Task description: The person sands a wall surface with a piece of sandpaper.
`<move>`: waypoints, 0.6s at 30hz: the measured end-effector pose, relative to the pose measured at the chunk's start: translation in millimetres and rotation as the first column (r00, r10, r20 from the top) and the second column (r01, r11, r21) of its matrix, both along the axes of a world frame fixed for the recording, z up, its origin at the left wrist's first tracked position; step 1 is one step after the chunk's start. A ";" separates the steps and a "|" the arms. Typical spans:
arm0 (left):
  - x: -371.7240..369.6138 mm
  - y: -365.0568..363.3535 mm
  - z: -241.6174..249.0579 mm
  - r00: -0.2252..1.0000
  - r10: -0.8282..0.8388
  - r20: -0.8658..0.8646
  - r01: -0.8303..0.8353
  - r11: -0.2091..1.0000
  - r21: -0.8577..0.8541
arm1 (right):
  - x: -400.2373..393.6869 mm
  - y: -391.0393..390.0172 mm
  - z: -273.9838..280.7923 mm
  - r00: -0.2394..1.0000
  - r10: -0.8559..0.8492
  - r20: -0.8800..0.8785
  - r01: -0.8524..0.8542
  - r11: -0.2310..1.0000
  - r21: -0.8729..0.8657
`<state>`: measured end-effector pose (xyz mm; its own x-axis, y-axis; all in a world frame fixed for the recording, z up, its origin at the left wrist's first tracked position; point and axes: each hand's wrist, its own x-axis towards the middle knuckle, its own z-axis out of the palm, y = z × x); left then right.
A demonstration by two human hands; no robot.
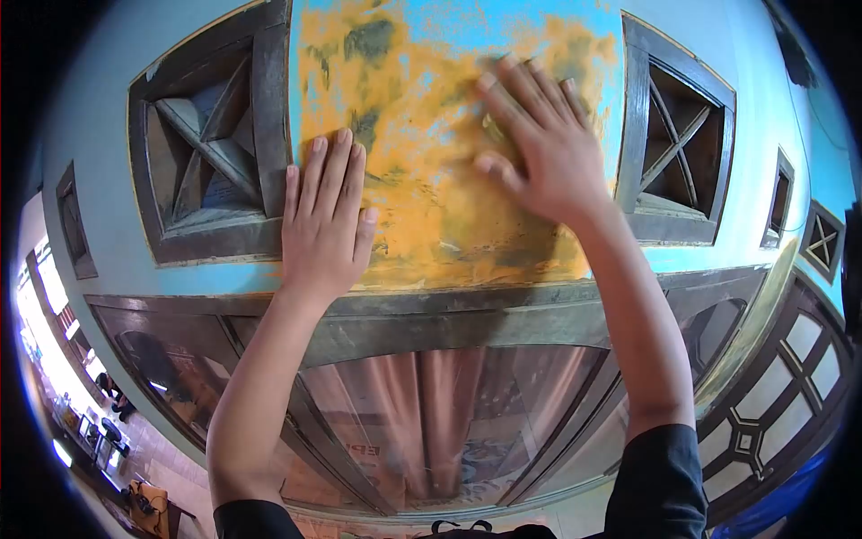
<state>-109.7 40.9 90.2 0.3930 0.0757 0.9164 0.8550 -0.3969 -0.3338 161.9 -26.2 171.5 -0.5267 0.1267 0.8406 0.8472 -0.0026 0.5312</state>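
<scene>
My left hand lies flat against the wall, fingers stretched upward, at the lower left of an orange-yellow patch with dark smudges and bits of blue paint showing through. Higher up on the right side of the same patch, my right hand is spread with its palm toward the wall, slightly blurred. Between its thumb and index finger a small olive-yellow spot with a pale edge shows; I cannot tell whether it is a thing under the palm or part of the wall. The rest of the palm side is hidden.
Dark wooden vents with crossed slats flank the patch, one on the left and one on the right. Below runs a wooden frame over glass with a pinkish curtain behind it. A paneled door stands at lower right.
</scene>
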 end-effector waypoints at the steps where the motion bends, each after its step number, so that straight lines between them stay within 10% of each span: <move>1: 0.0 0.1 -2.3 1.000 0.002 0.001 -0.002 1.000 -0.005 | 2.4 1.8 5.5 0.998 0.007 -0.055 -0.003 0.998 0.060; 7: -0.2 -3.3 -5.1 1.000 0.016 0.000 -0.016 1.000 -0.025 | -22.1 0.5 -66.1 0.949 0.221 0.224 -0.119 0.911 -0.395; 14: -3.2 -0.1 -11.2 1.000 0.018 -0.006 -0.018 1.000 -0.016 | 31.3 -7.1 -17.5 0.983 -0.033 -0.182 0.044 0.998 0.052; 18: -1.7 -3.1 -10.2 1.000 0.017 -0.006 -0.017 0.999 -0.038 | 7.6 -7.4 -95.4 0.990 0.037 0.134 0.009 0.945 -0.327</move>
<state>-111.4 37.7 80.0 0.3965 0.1173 0.9105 0.8600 -0.3947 -0.3236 169.5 -33.6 76.1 -0.6368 0.3737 0.6744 0.7655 0.2019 0.6109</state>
